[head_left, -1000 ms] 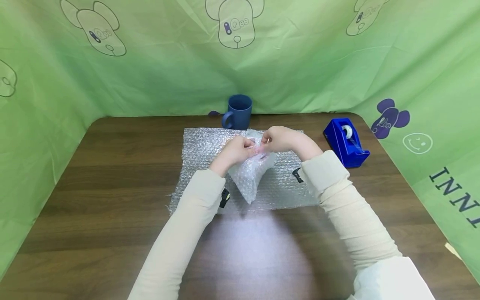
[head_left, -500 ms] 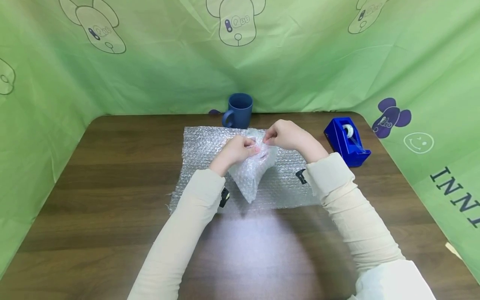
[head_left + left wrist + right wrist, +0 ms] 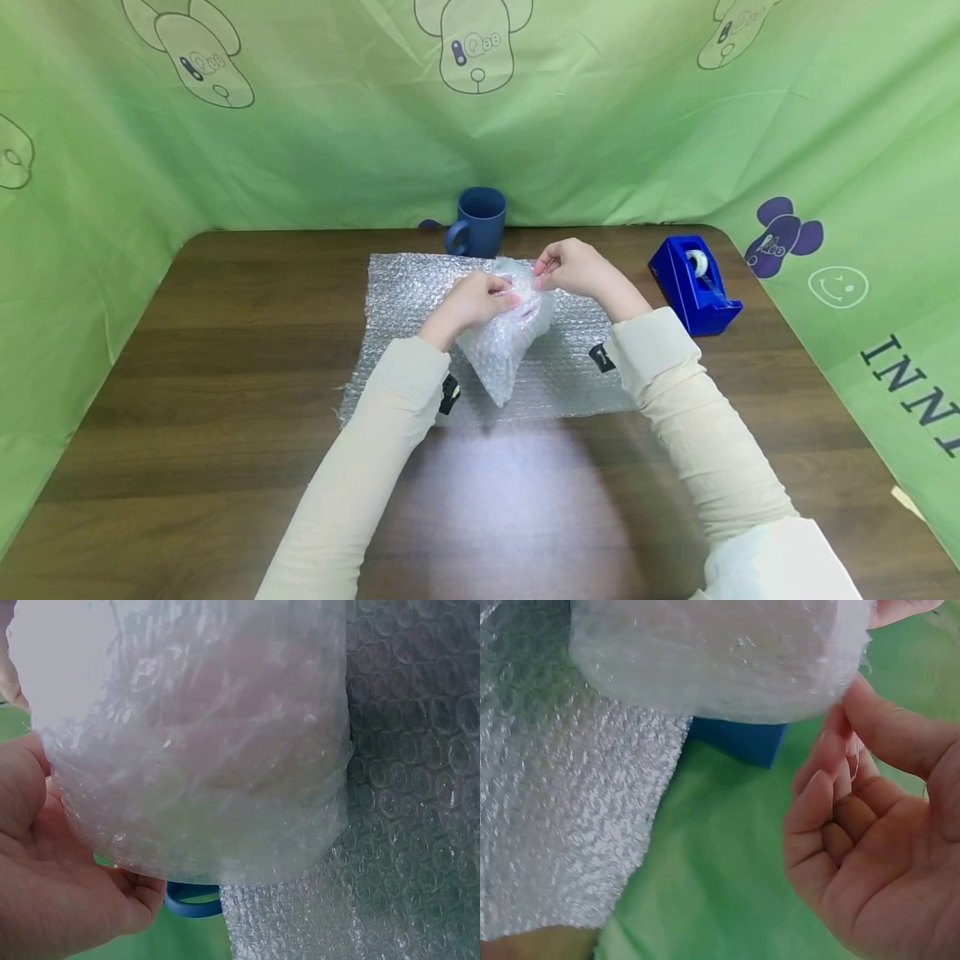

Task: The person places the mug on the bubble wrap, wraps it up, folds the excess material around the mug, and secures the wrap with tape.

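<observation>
A bundle rolled in bubble wrap (image 3: 498,358) stands over a flat bubble wrap sheet (image 3: 397,292), with its narrow end toward the person; a faint pinkish tone shows through the layers in the left wrist view. My left hand (image 3: 476,298) grips the bundle's upper left edge, its thumb and fingers curled around the wrap. On the opposite side, my right hand (image 3: 573,268) pinches the wrap's upper edge between thumb and forefinger, the other fingers curled below. A thin clear strand (image 3: 857,761) shows beside those fingers in the right wrist view. What the wrap encloses is hidden.
Just behind the sheet stands a blue mug (image 3: 482,221), handle to the left. A blue tape dispenser (image 3: 693,287) with a clear roll sits at the right rear. Green printed cloth (image 3: 337,125) hangs around the back and sides of the wooden table (image 3: 225,350).
My right hand has moved away from the left one, slightly up and to the right, opening a gap between them. The left hand and the bundle have stayed in place.
</observation>
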Action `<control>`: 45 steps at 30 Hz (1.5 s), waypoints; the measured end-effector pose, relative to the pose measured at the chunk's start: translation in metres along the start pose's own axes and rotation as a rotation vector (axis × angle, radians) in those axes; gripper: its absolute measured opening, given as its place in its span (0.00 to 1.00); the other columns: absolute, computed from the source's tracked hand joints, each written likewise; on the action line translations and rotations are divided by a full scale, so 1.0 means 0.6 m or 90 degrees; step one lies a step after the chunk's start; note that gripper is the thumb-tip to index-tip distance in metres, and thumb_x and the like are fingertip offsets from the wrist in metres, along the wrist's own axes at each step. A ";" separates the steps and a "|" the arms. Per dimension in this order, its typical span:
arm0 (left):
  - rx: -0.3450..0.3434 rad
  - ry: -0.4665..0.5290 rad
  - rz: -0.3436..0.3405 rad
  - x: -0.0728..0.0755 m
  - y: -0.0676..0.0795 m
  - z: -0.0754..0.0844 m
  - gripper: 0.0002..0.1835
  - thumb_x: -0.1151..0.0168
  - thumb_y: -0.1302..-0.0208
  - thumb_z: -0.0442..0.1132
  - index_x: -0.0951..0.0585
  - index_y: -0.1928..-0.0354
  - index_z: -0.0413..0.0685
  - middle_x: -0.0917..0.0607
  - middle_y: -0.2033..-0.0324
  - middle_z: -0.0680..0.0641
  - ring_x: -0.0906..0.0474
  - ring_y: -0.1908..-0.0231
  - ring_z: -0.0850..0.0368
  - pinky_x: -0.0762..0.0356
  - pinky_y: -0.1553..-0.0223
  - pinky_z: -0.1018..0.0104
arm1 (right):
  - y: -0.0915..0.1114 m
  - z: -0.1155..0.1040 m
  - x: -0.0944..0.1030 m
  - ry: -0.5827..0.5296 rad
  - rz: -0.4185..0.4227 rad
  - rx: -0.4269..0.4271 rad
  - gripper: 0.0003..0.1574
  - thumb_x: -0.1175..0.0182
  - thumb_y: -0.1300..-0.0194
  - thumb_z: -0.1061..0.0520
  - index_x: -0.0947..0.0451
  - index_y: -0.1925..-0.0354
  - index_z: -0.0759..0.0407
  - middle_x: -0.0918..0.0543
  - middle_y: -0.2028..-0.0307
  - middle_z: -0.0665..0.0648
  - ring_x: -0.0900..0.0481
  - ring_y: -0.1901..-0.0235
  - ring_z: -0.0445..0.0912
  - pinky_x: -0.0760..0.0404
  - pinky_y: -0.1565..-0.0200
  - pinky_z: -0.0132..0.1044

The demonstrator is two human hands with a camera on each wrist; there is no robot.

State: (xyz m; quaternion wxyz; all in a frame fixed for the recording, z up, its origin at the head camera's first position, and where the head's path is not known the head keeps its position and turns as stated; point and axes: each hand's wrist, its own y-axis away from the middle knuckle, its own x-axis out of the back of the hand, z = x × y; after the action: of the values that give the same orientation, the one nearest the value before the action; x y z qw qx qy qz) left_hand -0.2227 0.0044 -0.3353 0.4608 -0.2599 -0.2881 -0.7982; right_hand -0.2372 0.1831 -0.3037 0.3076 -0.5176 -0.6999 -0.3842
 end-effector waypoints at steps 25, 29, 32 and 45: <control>0.014 0.017 0.009 -0.003 0.004 0.000 0.19 0.45 0.31 0.46 0.22 0.41 0.52 0.26 0.35 0.50 0.33 0.34 0.47 0.34 0.35 0.54 | 0.048 0.022 -0.086 -0.064 0.283 0.020 0.19 0.43 0.33 0.52 0.17 0.52 0.65 0.14 0.55 0.64 0.18 0.51 0.56 0.22 0.51 0.49; 0.016 0.016 0.011 -0.003 0.004 0.000 0.18 0.44 0.31 0.46 0.22 0.42 0.53 0.27 0.35 0.51 0.34 0.34 0.46 0.35 0.35 0.54 | 0.050 0.018 -0.096 0.006 0.301 0.055 0.21 0.50 0.30 0.53 0.17 0.54 0.66 0.14 0.57 0.67 0.17 0.54 0.60 0.22 0.52 0.51; 0.013 0.013 0.013 -0.004 0.003 -0.002 0.19 0.44 0.32 0.46 0.22 0.41 0.53 0.26 0.35 0.51 0.34 0.34 0.45 0.35 0.36 0.53 | 0.052 0.013 -0.097 0.078 0.308 0.087 0.23 0.53 0.30 0.53 0.15 0.61 0.66 0.14 0.65 0.68 0.17 0.61 0.62 0.22 0.58 0.53; -0.056 -0.137 0.114 -0.024 0.008 0.001 0.18 0.42 0.33 0.48 0.20 0.44 0.54 0.17 0.45 0.51 0.34 0.42 0.45 0.45 0.37 0.52 | 0.042 0.020 -0.101 0.097 0.230 0.054 0.28 0.61 0.26 0.46 0.19 0.54 0.61 0.16 0.56 0.68 0.19 0.53 0.63 0.22 0.54 0.55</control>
State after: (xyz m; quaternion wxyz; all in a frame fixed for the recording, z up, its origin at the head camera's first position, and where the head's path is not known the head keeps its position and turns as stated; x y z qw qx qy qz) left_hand -0.2123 0.0114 -0.3433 0.4848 -0.3890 -0.2762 -0.7331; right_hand -0.1966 0.1683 -0.3544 0.4452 -0.5908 -0.5859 -0.3310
